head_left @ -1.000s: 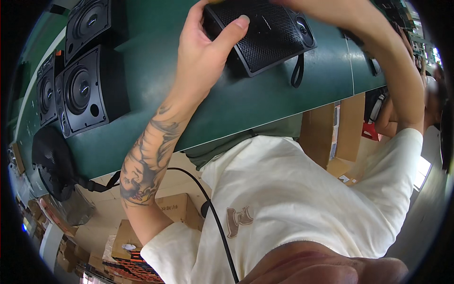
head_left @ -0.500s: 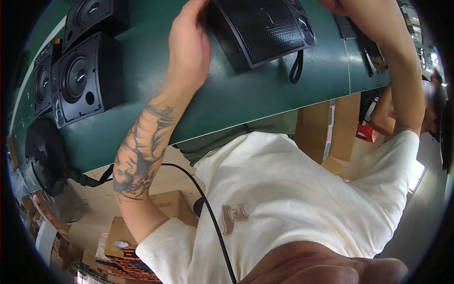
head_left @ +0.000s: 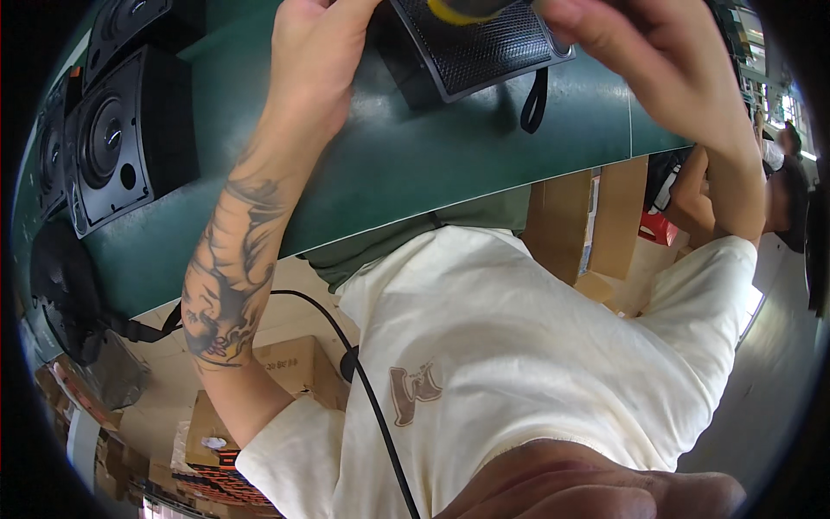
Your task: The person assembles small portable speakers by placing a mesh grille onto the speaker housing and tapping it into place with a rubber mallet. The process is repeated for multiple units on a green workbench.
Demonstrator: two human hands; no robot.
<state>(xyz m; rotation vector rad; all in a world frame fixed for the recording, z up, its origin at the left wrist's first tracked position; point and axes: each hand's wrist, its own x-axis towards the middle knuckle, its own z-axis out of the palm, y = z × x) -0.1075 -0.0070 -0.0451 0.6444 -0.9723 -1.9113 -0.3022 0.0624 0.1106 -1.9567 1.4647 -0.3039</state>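
A black speaker with a mesh grille lies on the green table at the top of the view, its far part cut off. Over the grille, my right hand has its thumb and fingers closed on a yellow-and-black rounded tool, blurred and partly out of view. My left hand is at the speaker's left side, its thumb pointing toward the speaker's upper corner. Its other fingers run out of the picture, so their grip is hidden. A black strap loop hangs from the speaker's near right corner.
Other black speakers with bare cones stand at the left of the green table. A black bag with a strap sits on its left corner. Below are cardboard boxes and a black cable. Another person is at the right.
My right hand has come in from the top right to over the grille, with the yellow-and-black tool now showing. My left hand has shifted left. The whole view has shifted slightly.
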